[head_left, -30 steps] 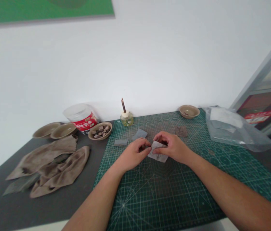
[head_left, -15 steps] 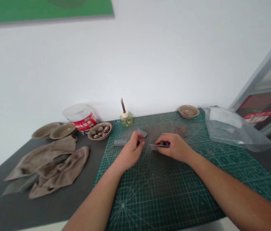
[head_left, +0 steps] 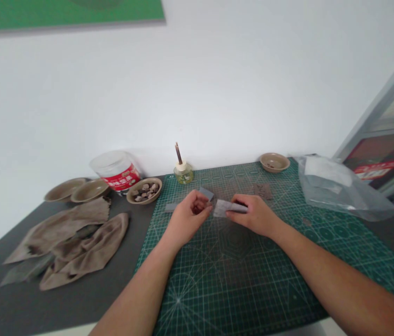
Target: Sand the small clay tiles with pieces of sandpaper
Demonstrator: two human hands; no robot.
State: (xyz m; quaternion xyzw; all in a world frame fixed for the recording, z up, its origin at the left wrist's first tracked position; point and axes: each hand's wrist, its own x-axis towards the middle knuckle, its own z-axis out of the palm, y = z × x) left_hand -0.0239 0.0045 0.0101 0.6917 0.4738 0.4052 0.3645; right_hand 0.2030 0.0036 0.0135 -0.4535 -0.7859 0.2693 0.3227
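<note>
Over the middle of the green cutting mat (head_left: 190, 261), my right hand (head_left: 252, 212) grips a flat, worn grey strip that looks like sandpaper (head_left: 222, 208), its broad face now showing. My left hand (head_left: 190, 214) is just left of the strip, fingers curled and thumb near the fingertips. Whatever it pinches is too small or hidden to name. Two more grey pieces lie on the mat by my left hand: one flat piece (head_left: 171, 207) partly behind it, another (head_left: 206, 193) just beyond it. Past my right hand lies a brownish flat piece (head_left: 262, 190).
At left are a bowl of brown lumps (head_left: 145, 198), two shallow bowls (head_left: 90, 191), a clear tub with a red label (head_left: 121, 178) and crumpled brown cloths (head_left: 88, 256). A reed diffuser (head_left: 183, 173), a small bowl (head_left: 274, 163) and a plastic bag (head_left: 340, 191) line the back.
My right hand has turned the grey strip from edge-on to face-up. My left hand has shifted slightly and its fingers have curled differently.
</note>
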